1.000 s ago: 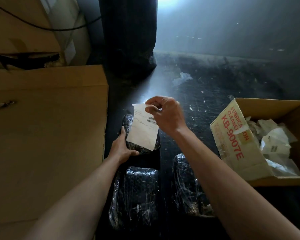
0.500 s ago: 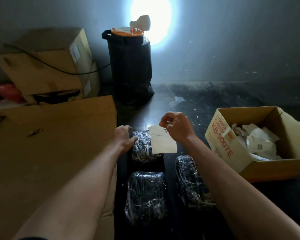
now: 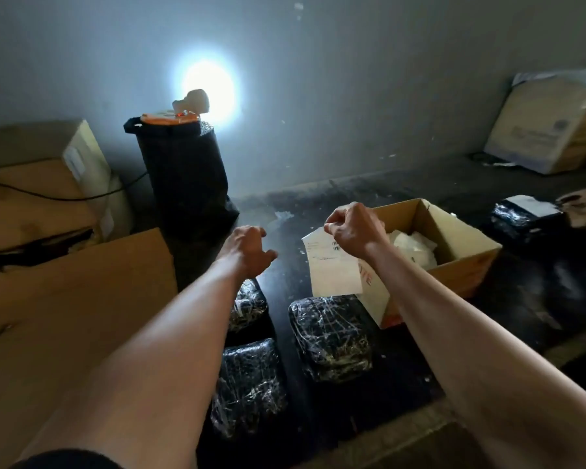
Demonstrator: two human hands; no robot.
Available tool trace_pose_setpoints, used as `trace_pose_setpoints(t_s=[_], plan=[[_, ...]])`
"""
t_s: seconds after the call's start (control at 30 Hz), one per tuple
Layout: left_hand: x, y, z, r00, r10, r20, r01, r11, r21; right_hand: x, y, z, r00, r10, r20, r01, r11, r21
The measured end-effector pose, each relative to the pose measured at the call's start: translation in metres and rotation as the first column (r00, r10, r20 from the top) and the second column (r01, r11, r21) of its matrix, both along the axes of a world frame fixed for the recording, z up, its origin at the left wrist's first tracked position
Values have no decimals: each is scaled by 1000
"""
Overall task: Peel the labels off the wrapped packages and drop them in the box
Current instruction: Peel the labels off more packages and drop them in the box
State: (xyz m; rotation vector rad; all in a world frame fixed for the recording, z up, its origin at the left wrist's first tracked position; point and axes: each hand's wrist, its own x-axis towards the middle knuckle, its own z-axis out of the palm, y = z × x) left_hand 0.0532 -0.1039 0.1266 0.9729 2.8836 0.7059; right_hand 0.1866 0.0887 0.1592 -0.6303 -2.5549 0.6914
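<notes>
My right hand point(image 3: 354, 231) pinches a white paper label point(image 3: 332, 269) by its top edge; the label hangs free in the air over the near left corner of the open cardboard box point(image 3: 467, 262). Crumpled white labels point(image 3: 415, 247) lie inside the box. My left hand point(image 3: 246, 248) hovers with loosely curled fingers above the far wrapped package point(image 3: 249, 304), holding nothing. Two more black packages in clear wrap lie on the dark floor: one near the middle point(image 3: 332, 336) and one closer to me point(image 3: 249, 387).
A large flat cardboard sheet point(image 3: 65, 316) covers the left. Stacked boxes point(image 3: 44, 184) and a black bin point(image 3: 183, 170) with a lamp on top stand by the wall. Another wrapped package with a label point(image 3: 525, 214) and a big carton point(image 3: 552, 126) sit at far right.
My right hand has carried the peeled label rightward from the far package to the box's corner. My left hand has let go of that package and lifted. The camera tilted up.
</notes>
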Motion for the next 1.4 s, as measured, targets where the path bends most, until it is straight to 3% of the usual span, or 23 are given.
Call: trace_pose_setpoints(t_s=[0.5, 0.77, 1.07, 1.4], plan=[[41, 199, -31, 998, -23, 60, 20, 999, 48, 35, 184, 4, 990, -52, 128, 32, 988, 152], [63, 275, -72, 996, 55, 73, -56, 998, 13, 39, 268, -20, 982, 0, 191, -25, 991, 129], [97, 300, -127, 912, 265, 313, -295, 954, 51, 40, 301, -64, 961, 93, 262, -109, 993, 46], [96, 305, -154, 803, 149, 577, -361, 892, 272, 40, 318, -91, 927, 205, 315, -223, 975, 23]])
